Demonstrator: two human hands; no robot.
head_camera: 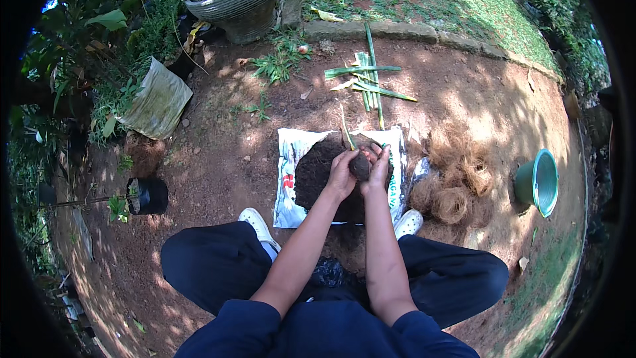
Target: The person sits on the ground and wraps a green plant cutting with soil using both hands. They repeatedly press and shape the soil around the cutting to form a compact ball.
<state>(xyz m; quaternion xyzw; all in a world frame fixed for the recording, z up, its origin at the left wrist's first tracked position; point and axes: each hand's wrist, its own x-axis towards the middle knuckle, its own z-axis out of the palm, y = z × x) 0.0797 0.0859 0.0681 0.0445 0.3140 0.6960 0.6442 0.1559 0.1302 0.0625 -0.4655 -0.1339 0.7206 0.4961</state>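
A ball of dark soil (359,166) is cupped between my left hand (342,175) and my right hand (376,168). A thin plant stem with a narrow green and yellow leaf (349,134) rises from the top of the ball. Both hands are over a white plastic sack (288,211), cut open and holding loose dark soil (315,174). Long cut green stalks or leaves (370,77) lie crossed on the ground beyond the sack. To the right of the sack is a pile of brown coconut-like fibre (449,186), some of it in round nests.
A green plastic bucket (526,184) is at the right. On the left are a black plant bag (151,196) with a small plant and a whitish bag or sheet (158,99). A large ribbed planter (243,7) stands at the upper left, beside a stone kerb (397,31).
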